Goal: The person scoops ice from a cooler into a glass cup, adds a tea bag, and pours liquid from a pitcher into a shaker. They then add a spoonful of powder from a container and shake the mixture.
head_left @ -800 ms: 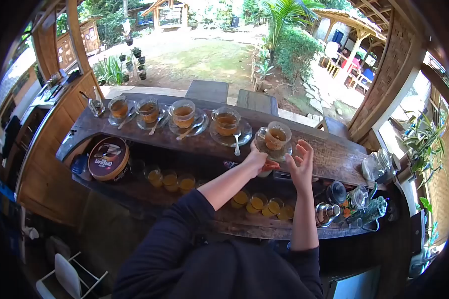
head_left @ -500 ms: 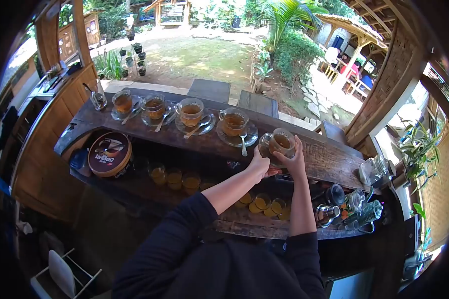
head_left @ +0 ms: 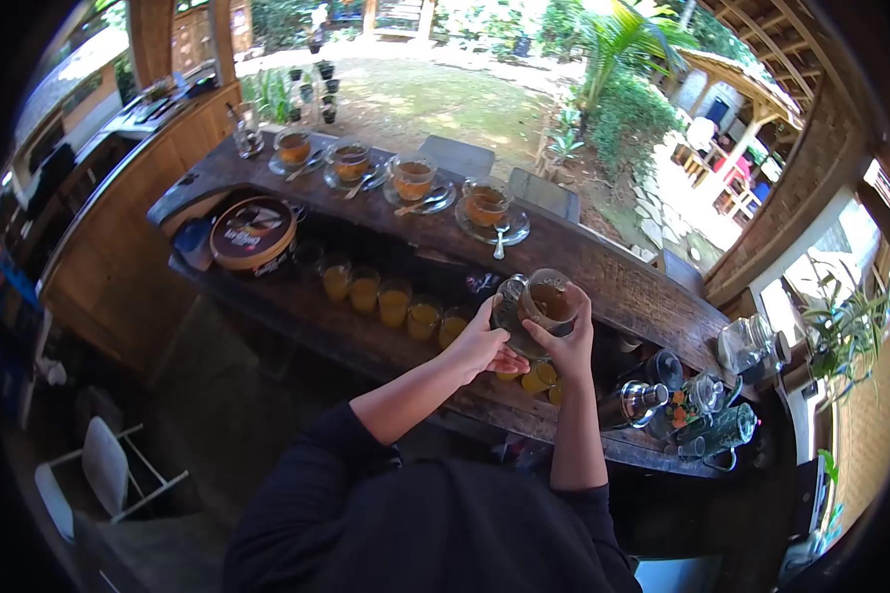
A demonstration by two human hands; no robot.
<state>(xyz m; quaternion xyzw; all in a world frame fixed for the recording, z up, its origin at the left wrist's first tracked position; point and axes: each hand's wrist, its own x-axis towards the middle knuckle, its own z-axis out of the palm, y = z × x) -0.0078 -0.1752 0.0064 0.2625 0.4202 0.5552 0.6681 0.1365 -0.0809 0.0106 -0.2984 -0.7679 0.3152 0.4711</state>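
Observation:
My right hand (head_left: 570, 334) is wrapped round a clear glass cup (head_left: 550, 298) of brown drink, thumb on its near side. My left hand (head_left: 487, 346) grips a glass saucer (head_left: 510, 314) at its left edge, fingers curled beneath. The cup overlaps the saucer in this view, both close in front of the raised wooden counter (head_left: 623, 262). Beyond them on that counter stands a filled glass cup (head_left: 486, 204) on its saucer, a spoon (head_left: 500, 237) lying at the rim. More filled cups, among them one cup (head_left: 411, 179), line up to the left.
On the lower shelf stand several glasses of yellow drink (head_left: 394, 301), a round chocolate tub (head_left: 253, 235) and, at right, a metal shaker (head_left: 643, 397) with jars. A glass jar (head_left: 744, 341) sits at the counter's right end. A white chair (head_left: 106, 465) is lower left.
Both hands have drawn the cup and saucer back from the counter toward me, and the cup now tilts more. My view has shifted, showing more of the yellow glasses.

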